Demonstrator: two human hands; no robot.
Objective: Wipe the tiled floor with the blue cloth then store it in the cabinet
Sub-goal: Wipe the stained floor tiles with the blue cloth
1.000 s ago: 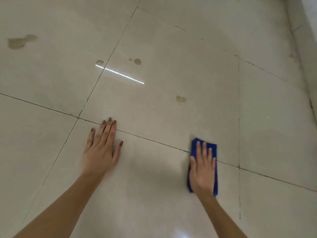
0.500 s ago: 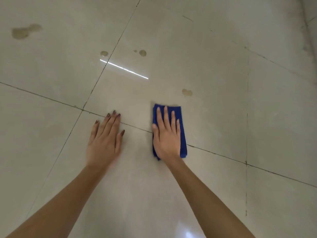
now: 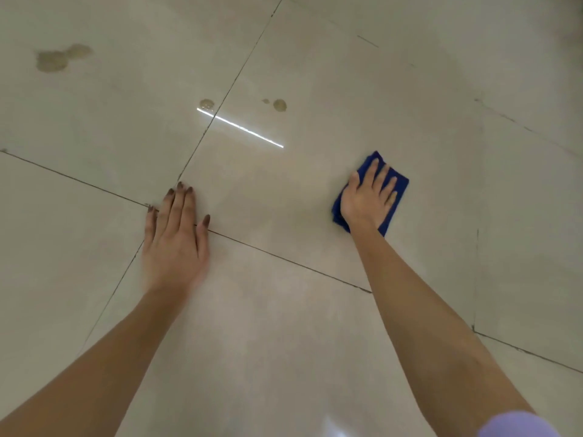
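Observation:
A folded blue cloth (image 3: 400, 184) lies flat on the glossy beige tiled floor (image 3: 299, 310), right of centre. My right hand (image 3: 367, 200) presses down on it, palm flat and fingers spread, covering most of it. My left hand (image 3: 175, 238) rests flat on the bare floor to the left, over a dark grout line, holding nothing. Brown stains remain further away: a large one (image 3: 58, 58) at the far left, a small one (image 3: 207, 104) and another (image 3: 279, 105) near a bright light reflection. No cabinet is in view.
Dark grout lines cross the floor diagonally. A streak of reflected light (image 3: 243, 129) lies beyond my hands. A lilac sleeve edge (image 3: 517, 425) shows at the bottom right.
My right hand slid the cloth left and away, then back to the right over the spot where a small stain was; that stain is no longer visible. My left hand stayed planted.

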